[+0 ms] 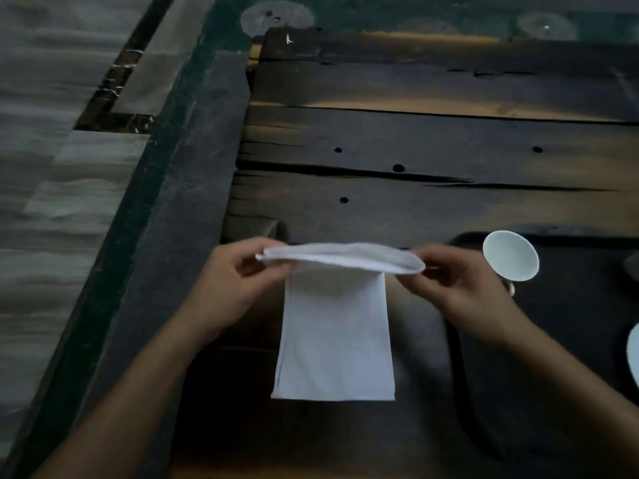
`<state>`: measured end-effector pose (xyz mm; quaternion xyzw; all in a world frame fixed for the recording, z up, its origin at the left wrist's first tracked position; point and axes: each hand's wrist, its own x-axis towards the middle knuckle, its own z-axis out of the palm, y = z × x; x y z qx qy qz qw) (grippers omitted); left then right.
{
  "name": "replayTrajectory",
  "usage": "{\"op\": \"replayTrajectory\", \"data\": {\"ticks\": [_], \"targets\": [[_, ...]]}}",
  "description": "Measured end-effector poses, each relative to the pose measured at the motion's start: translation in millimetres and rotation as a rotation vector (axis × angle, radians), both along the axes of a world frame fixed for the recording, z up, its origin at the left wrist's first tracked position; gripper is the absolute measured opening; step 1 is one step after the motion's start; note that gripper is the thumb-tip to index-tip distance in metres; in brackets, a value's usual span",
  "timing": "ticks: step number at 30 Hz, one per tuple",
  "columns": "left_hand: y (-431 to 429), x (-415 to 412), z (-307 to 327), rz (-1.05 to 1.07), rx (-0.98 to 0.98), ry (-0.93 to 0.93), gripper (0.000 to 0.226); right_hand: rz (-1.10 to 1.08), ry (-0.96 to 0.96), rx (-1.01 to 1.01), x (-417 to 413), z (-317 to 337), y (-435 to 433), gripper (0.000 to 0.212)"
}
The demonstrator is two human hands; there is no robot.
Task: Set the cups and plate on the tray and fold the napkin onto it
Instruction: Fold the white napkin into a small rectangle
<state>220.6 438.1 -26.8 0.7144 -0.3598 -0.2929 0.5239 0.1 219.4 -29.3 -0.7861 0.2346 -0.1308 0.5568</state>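
Note:
A white napkin (pixel 335 340) hangs folded in front of me, its lower edge resting on the dark wooden table (pixel 415 140). My left hand (pixel 238 278) pinches its top left corner and my right hand (pixel 460 285) pinches its top right corner, holding the top edge stretched between them. To the right lies a dark tray (pixel 570 340). A white cup (pixel 511 256) stands on the tray's far left part. A white plate (pixel 634 354) shows only as a sliver at the right border.
The table's left edge runs diagonally beside a dark border strip (pixel 179 202) and a pale tiled floor (pixel 52 167). The planks have cracks and small holes. A dim grey object (pixel 631 266) sits at the right border, on the tray's far part.

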Motion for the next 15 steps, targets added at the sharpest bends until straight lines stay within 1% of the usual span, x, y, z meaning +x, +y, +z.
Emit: {"op": "replayTrajectory", "data": {"ticks": [2, 4, 7, 10, 13, 15], "targets": [[23, -14, -6, -0.056, 0.062, -0.093, 0.026, 0.025, -0.014, -0.156, -22, -13, 14, 0.019], [46, -29, -18, -0.108, 0.097, -0.124, 0.025, 0.071, -0.025, -0.287, -43, -31, 27, 0.025], [74, -56, -49, -0.120, 0.156, -0.192, 0.032, 0.103, -0.002, -0.394, -71, -60, 44, 0.023], [94, -76, -82, -0.113, 0.237, -0.340, 0.038, 0.120, 0.056, -0.525, -87, -88, 61, 0.019], [105, -87, -110, -0.145, 0.279, -0.459, 0.035, 0.150, 0.109, -0.593, -96, -110, 73, 0.022], [109, -90, -121, -0.140, 0.254, -0.539, 0.025, 0.139, 0.142, -0.630, -99, -117, 74, 0.021]]}}
